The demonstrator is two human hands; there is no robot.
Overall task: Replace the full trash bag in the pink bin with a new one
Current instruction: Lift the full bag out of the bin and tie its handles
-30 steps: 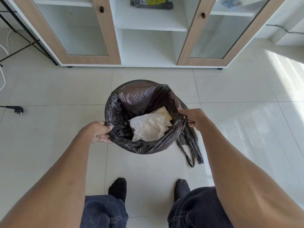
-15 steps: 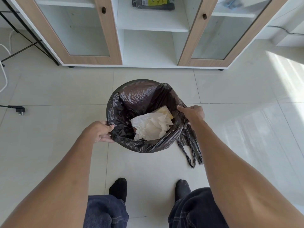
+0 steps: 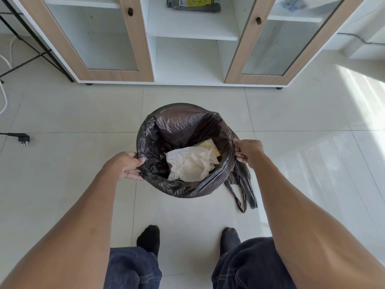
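Note:
A black trash bag (image 3: 181, 124) lines the bin on the floor and hides it completely; no pink shows. Crumpled white paper (image 3: 190, 163) and a yellowish scrap lie inside the bag. My left hand (image 3: 125, 165) grips the bag's folded rim on its left side. My right hand (image 3: 248, 150) pinches the rim on the right side. Two bag handle loops (image 3: 242, 190) hang down to the floor at the right of the bin. A dark packet with a yellow label (image 3: 193, 4) lies on the cabinet's middle shelf.
A white cabinet with two wood-framed glass doors (image 3: 133, 38) stands just behind the bin. A black plug and cable (image 3: 23, 139) lie on the tiles at the left. Black metal legs (image 3: 37, 51) stand at the far left. My socked feet (image 3: 149, 237) are just before the bin.
My right hand has closed its fingers on the bag's right rim. My left hand keeps its hold on the left rim. The view has shifted slightly.

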